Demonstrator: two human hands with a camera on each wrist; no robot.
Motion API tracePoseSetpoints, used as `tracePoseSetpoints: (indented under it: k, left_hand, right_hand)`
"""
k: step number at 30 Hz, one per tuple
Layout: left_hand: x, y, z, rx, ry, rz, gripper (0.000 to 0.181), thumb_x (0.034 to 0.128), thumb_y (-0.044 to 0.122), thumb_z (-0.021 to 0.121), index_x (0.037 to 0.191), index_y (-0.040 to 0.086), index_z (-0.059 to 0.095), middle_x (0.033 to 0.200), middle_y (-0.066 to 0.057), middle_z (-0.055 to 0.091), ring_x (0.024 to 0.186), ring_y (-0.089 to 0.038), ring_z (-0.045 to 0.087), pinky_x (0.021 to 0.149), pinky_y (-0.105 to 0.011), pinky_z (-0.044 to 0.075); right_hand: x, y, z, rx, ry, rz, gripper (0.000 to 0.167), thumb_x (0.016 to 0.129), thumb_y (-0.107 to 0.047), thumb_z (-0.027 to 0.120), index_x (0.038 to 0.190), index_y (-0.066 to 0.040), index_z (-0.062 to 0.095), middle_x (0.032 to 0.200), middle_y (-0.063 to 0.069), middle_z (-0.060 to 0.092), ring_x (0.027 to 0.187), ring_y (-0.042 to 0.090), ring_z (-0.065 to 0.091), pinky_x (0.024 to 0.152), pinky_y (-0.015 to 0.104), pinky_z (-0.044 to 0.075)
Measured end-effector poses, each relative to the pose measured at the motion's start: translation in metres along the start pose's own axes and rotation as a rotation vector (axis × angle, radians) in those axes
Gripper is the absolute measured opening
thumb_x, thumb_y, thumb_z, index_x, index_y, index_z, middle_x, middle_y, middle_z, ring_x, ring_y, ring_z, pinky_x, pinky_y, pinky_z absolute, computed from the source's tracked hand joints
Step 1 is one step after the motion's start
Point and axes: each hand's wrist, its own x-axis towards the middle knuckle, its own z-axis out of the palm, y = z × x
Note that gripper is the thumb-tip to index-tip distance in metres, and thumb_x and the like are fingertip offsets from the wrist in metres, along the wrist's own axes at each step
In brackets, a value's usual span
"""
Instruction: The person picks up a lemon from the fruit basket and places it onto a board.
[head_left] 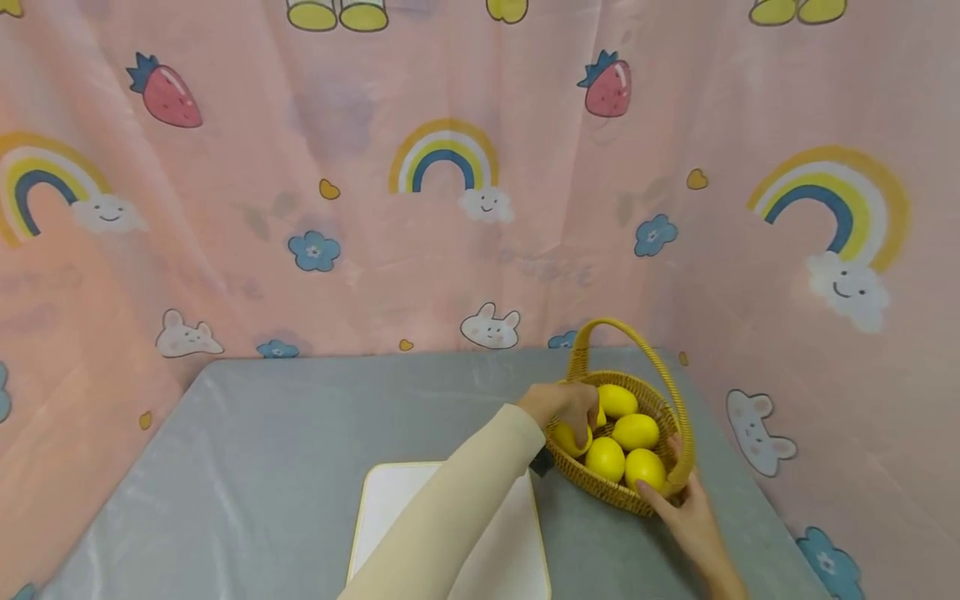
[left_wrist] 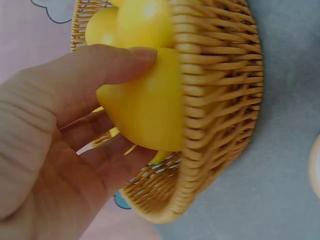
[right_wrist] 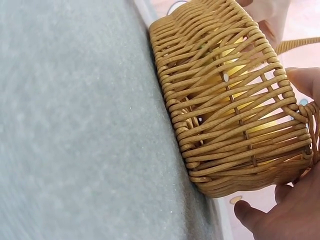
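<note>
A wicker basket (head_left: 592, 486) with a tall arched handle stands on the table's right side, holding several yellow lemons (head_left: 636, 432). My left hand (head_left: 566, 406) reaches over its left rim. In the left wrist view, the thumb lies on top of one lemon (left_wrist: 145, 107) and the fingers curl beneath it; that lemon is still inside the basket wall. At the near right, my right hand (head_left: 693, 521) grips the basket by its rim beside the handle's base, thumb on the inner side. The right wrist view shows the woven side (right_wrist: 235, 115) close up, with some fingers hidden.
A white board (head_left: 510, 542) with a yellow edge lies left of the basket, partly covered by my left sleeve (head_left: 457, 508). Grey cloth (head_left: 285, 450) covers the table. Behind and to the right hangs a pink printed curtain (head_left: 547, 275).
</note>
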Motion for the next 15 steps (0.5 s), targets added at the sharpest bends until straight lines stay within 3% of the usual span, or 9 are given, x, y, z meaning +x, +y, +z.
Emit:
tracePoseSetpoints:
  k: [4,6,11,15]
  left_hand:
    - [-0.004,-0.004,-0.004,0.025,0.005,0.005,0.031,0.0836,0.020,0.082,0.113,0.016,0.076,0.110,0.009,0.068,0.099,-0.008,0.062,0.076,-0.022,0.053]
    - [-0.006,-0.005,-0.008,0.029,0.015,0.038,0.030,0.0844,0.020,0.081,0.113,0.015,0.076,0.111,0.007,0.069,0.100,-0.008,0.063,0.076,-0.021,0.052]
    - [-0.013,-0.011,-0.020,-0.029,0.030,0.172,0.035,0.0873,0.017,0.078,0.121,0.009,0.072,0.118,0.001,0.068,0.105,-0.010,0.063,0.079,-0.017,0.050]
    - [-0.026,-0.016,-0.034,-0.127,0.057,0.292,0.038,0.0878,0.014,0.078,0.124,0.003,0.069,0.119,-0.003,0.068,0.103,-0.009,0.062,0.081,-0.014,0.049]
  right_hand:
    - [-0.001,-0.001,0.006,0.012,-0.012,0.015,0.086,0.094,-0.009,0.069,0.158,0.001,0.012,0.164,0.022,0.005,0.146,0.046,0.011,0.091,-0.003,0.020]
    - [-0.001,-0.001,0.007,0.021,-0.011,0.028,0.086,0.095,-0.010,0.069,0.159,0.000,0.012,0.165,0.020,0.003,0.147,0.044,0.009,0.091,-0.003,0.019]
    - [-0.002,-0.002,0.006,0.015,0.004,0.047,0.086,0.096,-0.012,0.068,0.159,-0.001,0.011,0.166,0.017,0.001,0.148,0.042,0.007,0.091,-0.003,0.016]
    - [0.000,-0.001,0.003,0.018,0.020,0.010,0.084,0.095,-0.008,0.067,0.158,0.001,0.012,0.165,0.020,0.003,0.146,0.045,0.009,0.092,-0.003,0.018]
